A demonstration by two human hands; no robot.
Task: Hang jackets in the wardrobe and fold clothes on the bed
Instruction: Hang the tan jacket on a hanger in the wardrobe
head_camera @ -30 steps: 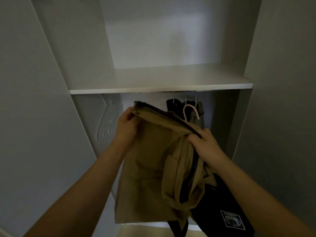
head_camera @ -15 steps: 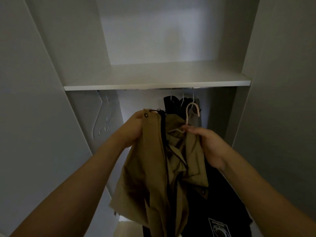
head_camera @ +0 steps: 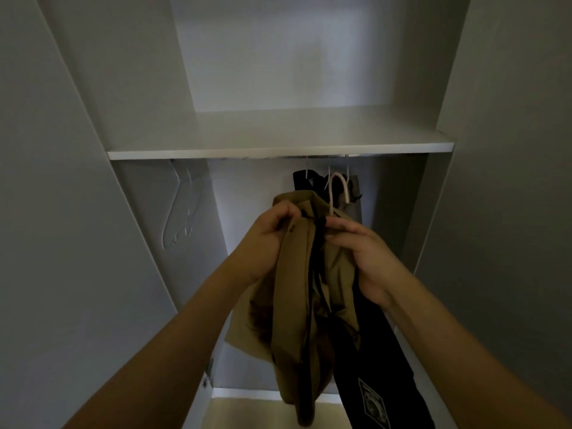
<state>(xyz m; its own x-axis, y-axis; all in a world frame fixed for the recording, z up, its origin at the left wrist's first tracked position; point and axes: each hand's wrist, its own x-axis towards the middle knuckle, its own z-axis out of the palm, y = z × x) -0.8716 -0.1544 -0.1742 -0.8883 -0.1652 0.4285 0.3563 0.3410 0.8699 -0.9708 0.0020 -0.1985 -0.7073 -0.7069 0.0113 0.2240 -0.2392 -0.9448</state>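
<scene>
Hanging step under way: left hand [head_camera: 266,243] pinching the tan jacket [head_camera: 297,305] collar, right hand [head_camera: 368,258] gripping it at the hanger [head_camera: 337,193] neck, below the shelf [head_camera: 278,144]; next, probably lifting hook onto rail

White shelf [head_camera: 278,136] runs across the wardrobe [head_camera: 139,88] approx mid-height, front edge lit. Just under that edge, a thin metal rail [head_camera: 309,156], partly hidden. At the rail's L end, two white hangers [head_camera: 178,209] hang close together against the L side wall. Toward the R end, dark clothes [head_camera: 301,181] and a grey piece [head_camera: 356,193] hang on thin wire hooks. Long black garment [head_camera: 380,351] drops toward the bottom R corner, w/ a square printed patch [head_camera: 373,404] low down; print too dim to read. Small metal hinge [head_camera: 209,371] on the L wall, low. Grey doors L [head_camera: 46,212] and R [head_camera: 510,181]. Pale floor strip [head_camera: 247,413] at the bottom edge.
</scene>
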